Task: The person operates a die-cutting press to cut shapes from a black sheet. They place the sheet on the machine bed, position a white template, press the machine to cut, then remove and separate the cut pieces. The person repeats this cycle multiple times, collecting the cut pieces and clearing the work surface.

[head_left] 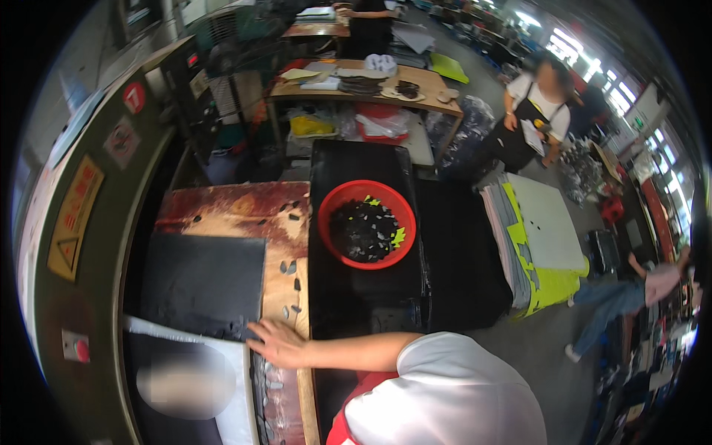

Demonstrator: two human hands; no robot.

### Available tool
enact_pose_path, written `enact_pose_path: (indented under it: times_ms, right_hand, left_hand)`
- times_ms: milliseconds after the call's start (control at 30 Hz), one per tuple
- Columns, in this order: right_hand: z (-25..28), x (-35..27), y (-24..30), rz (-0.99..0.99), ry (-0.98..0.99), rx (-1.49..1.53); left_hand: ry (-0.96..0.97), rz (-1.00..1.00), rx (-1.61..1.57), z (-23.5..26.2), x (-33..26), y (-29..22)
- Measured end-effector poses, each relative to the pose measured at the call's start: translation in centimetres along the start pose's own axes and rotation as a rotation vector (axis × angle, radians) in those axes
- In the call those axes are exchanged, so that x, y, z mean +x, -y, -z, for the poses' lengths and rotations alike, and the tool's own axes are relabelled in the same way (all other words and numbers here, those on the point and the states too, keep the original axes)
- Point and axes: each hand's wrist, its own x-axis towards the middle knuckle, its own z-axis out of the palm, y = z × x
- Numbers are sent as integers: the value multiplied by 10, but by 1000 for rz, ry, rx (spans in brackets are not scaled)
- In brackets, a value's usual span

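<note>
My right hand (279, 344) reaches in from the right with the palm down and the fingers stretched out and apart. Its fingertips are by the lower right corner of a flat dark sheet (204, 282) on a worn, stained board (245, 208). Just below the fingers is the pale border (236, 371) of another dark panel, partly blurred. Small dark offcuts (297, 284) lie along the board's bare wood strip. Beyond my forearm, a red basin (324, 226) holds many black scraps and some yellow-green pieces. My left hand does not show.
A green machine housing (104, 252) with a red button (80, 351) stands at the left. The basin rests on a black surface (363, 159). Stacked sheets (545, 222) stand on the right, below a person holding papers (532, 137). A cluttered table (437, 80) is behind.
</note>
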Motion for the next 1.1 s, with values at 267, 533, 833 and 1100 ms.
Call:
enact_pose_path:
  times_ms: [267,533,833,1100]
  right_hand:
    - [15,-10,-9,-18,-57,227]
    - [41,-1,38,109,-86,674]
    - [33,-38,148,698,-218,865]
    - [12,22,122,524,-391,465]
  left_hand:
    - [31,122,-329,-18,24,26]
    - [-683,172,-1103,21,-5,4]
    - [-461,-439,-1423,81,-10,-66]
    - [-848,-193,-1381,63,-77,-83]
